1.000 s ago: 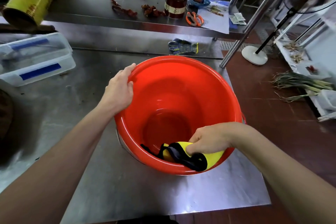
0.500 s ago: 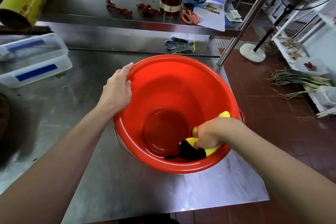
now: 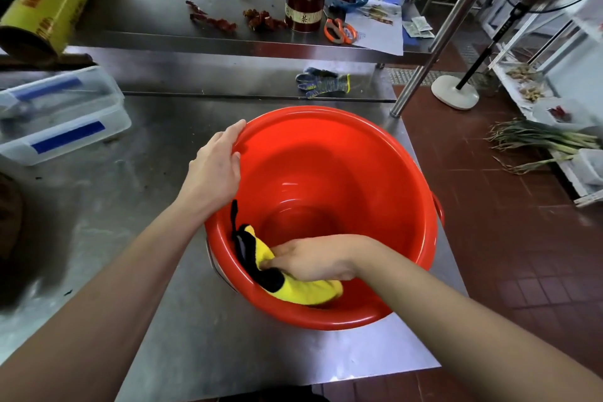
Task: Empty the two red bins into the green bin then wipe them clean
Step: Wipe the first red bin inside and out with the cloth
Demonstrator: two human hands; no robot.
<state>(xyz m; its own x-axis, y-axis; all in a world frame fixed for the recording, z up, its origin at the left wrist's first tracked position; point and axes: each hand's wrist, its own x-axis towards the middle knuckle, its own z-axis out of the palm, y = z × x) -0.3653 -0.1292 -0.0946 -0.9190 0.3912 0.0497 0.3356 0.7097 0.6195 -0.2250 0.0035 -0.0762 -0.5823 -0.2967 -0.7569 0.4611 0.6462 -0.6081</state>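
1. Since the earlier frame, the yellow-and-black cloth (image 3: 293,284) has swept from the bin's right inner wall to its near-left wall.
2. The round red plastic bin (image 3: 326,173) sits at the steel counter's (image 3: 202,352) near-right corner; one red bin shows, no green one.
3. The right hand (image 3: 310,258), fingers curled, pinches the one cloth, its length trailing along the wall leftward.
4. The left hand (image 3: 212,170) grips the far-left rim.
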